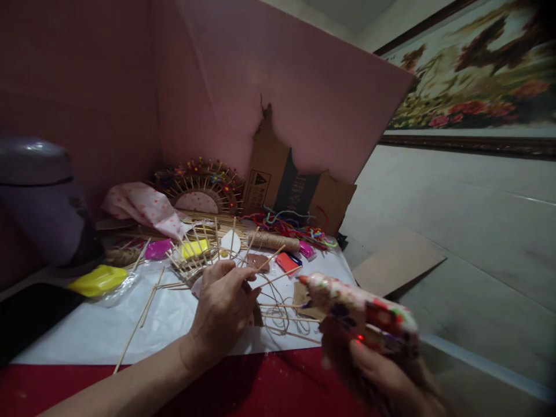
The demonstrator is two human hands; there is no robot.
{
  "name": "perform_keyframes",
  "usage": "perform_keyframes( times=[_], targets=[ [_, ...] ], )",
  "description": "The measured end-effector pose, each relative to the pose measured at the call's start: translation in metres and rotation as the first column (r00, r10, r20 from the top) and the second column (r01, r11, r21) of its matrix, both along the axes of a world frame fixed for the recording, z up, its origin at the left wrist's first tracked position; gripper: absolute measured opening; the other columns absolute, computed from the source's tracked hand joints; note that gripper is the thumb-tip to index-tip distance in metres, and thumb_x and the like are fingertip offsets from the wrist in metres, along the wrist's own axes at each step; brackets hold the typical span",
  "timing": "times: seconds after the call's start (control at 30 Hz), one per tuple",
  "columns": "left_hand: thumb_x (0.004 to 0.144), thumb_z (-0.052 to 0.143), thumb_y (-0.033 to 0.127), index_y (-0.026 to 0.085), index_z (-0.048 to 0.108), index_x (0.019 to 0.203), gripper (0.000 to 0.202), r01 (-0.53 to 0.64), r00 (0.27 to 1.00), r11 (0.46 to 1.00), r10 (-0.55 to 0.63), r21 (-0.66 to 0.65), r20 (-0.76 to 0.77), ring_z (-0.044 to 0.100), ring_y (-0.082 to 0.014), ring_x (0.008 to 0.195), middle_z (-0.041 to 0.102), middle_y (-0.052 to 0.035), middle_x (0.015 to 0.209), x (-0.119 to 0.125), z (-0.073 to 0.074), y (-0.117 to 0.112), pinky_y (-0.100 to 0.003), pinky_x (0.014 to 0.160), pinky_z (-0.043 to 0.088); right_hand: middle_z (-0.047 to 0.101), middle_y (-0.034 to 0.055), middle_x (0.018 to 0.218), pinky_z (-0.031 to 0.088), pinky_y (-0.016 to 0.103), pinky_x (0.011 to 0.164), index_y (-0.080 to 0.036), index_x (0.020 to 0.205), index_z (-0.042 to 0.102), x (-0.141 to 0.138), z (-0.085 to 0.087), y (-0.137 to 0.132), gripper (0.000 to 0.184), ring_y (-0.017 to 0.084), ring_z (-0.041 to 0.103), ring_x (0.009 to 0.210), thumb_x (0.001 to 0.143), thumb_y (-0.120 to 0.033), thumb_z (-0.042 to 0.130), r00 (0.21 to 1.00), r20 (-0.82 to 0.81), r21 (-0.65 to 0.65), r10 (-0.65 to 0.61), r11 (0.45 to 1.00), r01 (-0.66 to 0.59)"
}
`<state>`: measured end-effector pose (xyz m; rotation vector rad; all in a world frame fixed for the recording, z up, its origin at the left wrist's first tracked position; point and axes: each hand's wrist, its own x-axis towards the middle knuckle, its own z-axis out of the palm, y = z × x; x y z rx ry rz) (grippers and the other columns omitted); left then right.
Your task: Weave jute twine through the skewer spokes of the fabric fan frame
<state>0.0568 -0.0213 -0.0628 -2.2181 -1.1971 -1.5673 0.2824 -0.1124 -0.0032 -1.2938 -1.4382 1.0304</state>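
My left hand (223, 307) is closed in a pinch at the near end of a thin wooden stick (280, 277), above a half-round fan of sticks. The fan's sticks (216, 234) spread out around the hand, and its base is mostly hidden under the palm. In my right hand (377, 365) is a hot glue gun (356, 304) with a floral pattern, an orange nozzle and a lit red light. Its nozzle points left toward the fan, apart from the sticks. The right hand is blurred. Loose twine (282, 330) lies among the sticks between my hands.
Behind stand a finished-looking half-round stick piece (197, 201) and cut cardboard (267, 168). A twine roll (273, 241), colored pipe cleaners (299, 223) and yellow clay packs (99, 280) lie on the white sheet (182, 336). A purple flask (43, 208) stands left.
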Motion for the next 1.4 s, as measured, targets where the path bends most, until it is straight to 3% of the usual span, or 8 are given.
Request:
perform_keyframes(
  times=[0.1,0.23,0.33,0.8,1.4],
  targets=[
    [0.076,0.06,0.016,0.023,0.056,0.095,0.021,0.008,1.0,1.0,-0.008,0.0,0.006,0.051,-0.0232,0.087,0.065,-0.002,0.079,0.0,0.001,-0.001,-0.039,0.077,0.038,0.061,0.0048,0.066,0.042,0.028,0.049,-0.024,0.084,0.065,-0.028,0.008,0.0,0.027,0.021,0.055,0.063,0.072,-0.048,0.064,0.999,0.036,-0.022,0.017,1.0,-0.016],
    [0.074,0.06,0.013,0.022,0.056,0.093,0.022,0.01,1.0,1.0,-0.01,-0.006,0.024,0.051,-0.0234,0.086,0.065,-0.0025,0.077,0.001,0.002,-0.003,-0.038,0.077,0.038,0.046,-0.0007,0.052,0.03,0.021,0.039,-0.017,0.068,0.059,-0.049,0.01,0.009,0.04,0.01,0.041,0.046,0.076,-0.057,0.055,0.992,0.024,-0.187,0.123,0.975,-0.116],
    [0.074,0.06,0.013,0.021,0.054,0.095,0.023,0.006,1.0,1.0,-0.006,-0.011,0.017,0.05,-0.0236,0.089,0.065,-0.004,0.082,0.001,0.001,-0.003,-0.038,0.077,0.039,0.041,-0.0034,0.046,0.023,0.019,0.035,-0.016,0.066,0.056,-0.053,0.005,0.017,0.047,0.006,0.034,0.038,0.077,-0.062,0.051,0.981,-0.018,-0.279,0.191,0.942,-0.188],
    [0.074,0.059,0.011,0.018,0.047,0.099,0.029,0.039,0.998,0.997,-0.036,-0.064,0.051,0.047,-0.0242,0.093,0.062,-0.007,0.091,0.004,-0.001,-0.005,-0.04,0.08,0.037,0.039,-0.005,0.036,0.024,0.017,0.031,-0.015,0.066,0.054,-0.062,-0.014,0.032,0.053,0.006,0.035,0.03,0.079,-0.065,0.043,0.985,0.118,-0.237,0.127,0.967,-0.096],
    [0.077,0.057,0.011,0.019,0.045,0.106,0.033,0.035,0.999,0.998,-0.033,-0.054,0.03,0.049,-0.0241,0.091,0.064,-0.0045,0.089,0.005,-0.004,-0.003,-0.04,0.08,0.035,0.042,-0.0039,0.039,0.024,0.016,0.032,-0.014,0.066,0.054,-0.063,-0.017,0.029,0.056,0.005,0.036,0.031,0.077,-0.068,0.041,0.984,0.155,-0.282,0.089,0.958,-0.042]
  ],
)
